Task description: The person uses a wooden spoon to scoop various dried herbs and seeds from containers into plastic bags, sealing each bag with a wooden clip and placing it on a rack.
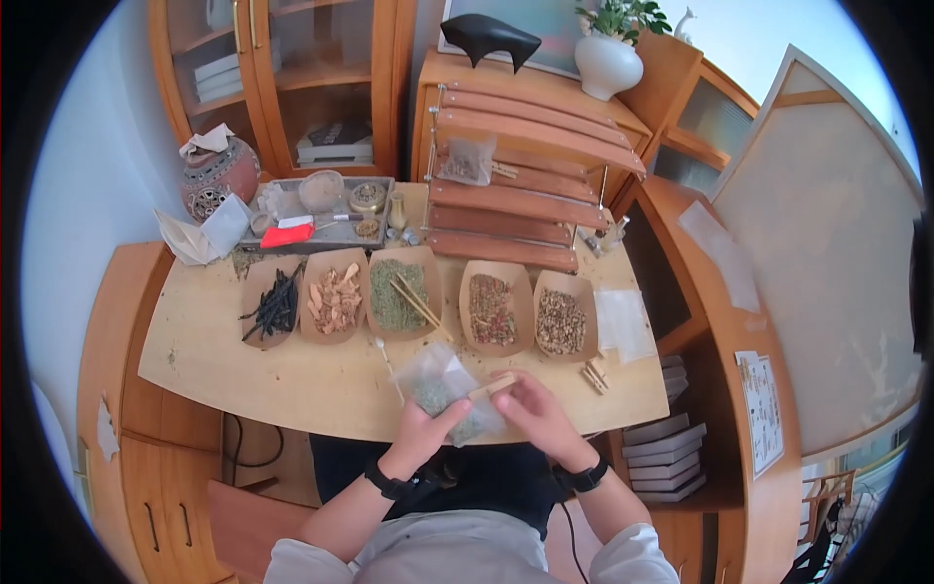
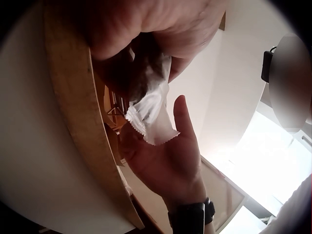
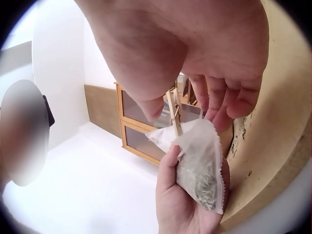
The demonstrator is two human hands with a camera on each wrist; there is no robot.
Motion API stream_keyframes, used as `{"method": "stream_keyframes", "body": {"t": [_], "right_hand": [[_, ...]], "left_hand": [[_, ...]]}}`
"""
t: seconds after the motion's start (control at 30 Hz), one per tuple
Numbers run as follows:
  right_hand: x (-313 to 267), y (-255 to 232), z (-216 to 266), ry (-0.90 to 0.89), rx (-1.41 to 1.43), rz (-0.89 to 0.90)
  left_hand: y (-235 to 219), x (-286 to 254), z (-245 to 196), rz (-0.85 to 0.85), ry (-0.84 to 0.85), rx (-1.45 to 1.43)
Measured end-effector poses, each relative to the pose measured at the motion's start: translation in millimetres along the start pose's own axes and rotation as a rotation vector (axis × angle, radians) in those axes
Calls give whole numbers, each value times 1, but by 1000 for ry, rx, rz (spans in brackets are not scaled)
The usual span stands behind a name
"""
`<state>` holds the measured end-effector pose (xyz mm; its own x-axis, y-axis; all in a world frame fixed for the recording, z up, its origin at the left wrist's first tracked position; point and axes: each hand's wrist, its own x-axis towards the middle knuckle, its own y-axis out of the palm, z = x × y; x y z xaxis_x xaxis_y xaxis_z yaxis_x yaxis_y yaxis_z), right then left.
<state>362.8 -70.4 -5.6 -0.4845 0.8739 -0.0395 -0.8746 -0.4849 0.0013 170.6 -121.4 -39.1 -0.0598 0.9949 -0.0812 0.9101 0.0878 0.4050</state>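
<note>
My left hand (image 1: 420,435) holds a translucent white sachet (image 3: 199,163) over the table's front edge, thumb against its side. Dried green herb (image 3: 207,190) fills the sachet's lower part. A small wooden clothespin (image 3: 174,114) is clipped at the sachet's folded top and sticks out toward my right hand (image 1: 541,417). The right thumb and fingers stand spread on either side of the clothespin's free end, with a gap at the thumb in the right wrist view. In the left wrist view, the sachet's zigzag edge (image 2: 156,141) hangs before the right palm.
Several card trays cross the table (image 1: 224,380), holding black strips (image 1: 275,307), wood chips (image 1: 336,297), green herb with wooden tongs (image 1: 416,300) and other dried bits. Loose clothespins (image 1: 594,378) and white sachets (image 1: 626,326) lie right. A wooden rack (image 1: 516,209) stands behind.
</note>
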Motion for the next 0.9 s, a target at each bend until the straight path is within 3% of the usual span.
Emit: {"method": "stream_keyframes", "body": {"t": [0.1, 0.17, 0.23, 0.27, 0.37, 0.43, 0.57, 0.67, 0.77, 0.8, 0.9], "right_hand": [[-8, 6, -1, 66, -26, 151], [-11, 21, 5, 51, 43, 119], [-11, 16, 8, 164, -48, 95], [-9, 12, 12, 220, -95, 82], [14, -4, 36, 107, -78, -94], [40, -12, 75, -18, -7, -249], [116, -47, 118, -33, 97, -421], [179, -83, 123, -90, 45, -398], [220, -98, 133, -17, -84, -402], [225, -101, 139, -32, -460, -449], [222, -103, 143, -1, -934, -594]], "left_hand": [[4, -1, -4, 9, 105, -13], [-3, 0, -1, 79, 90, 92], [-11, 0, 8, 133, 49, 139], [-7, 1, 18, 92, 107, -27], [-9, 9, 17, 228, 211, -276], [-5, 8, 8, 215, 194, -235], [-7, 6, 11, 229, 173, -188], [-7, 7, 12, 240, 167, -160], [-6, 5, 11, 230, 165, -122], [-6, 3, 8, 234, 161, -118], [-6, 2, 8, 226, 154, -131]]}}
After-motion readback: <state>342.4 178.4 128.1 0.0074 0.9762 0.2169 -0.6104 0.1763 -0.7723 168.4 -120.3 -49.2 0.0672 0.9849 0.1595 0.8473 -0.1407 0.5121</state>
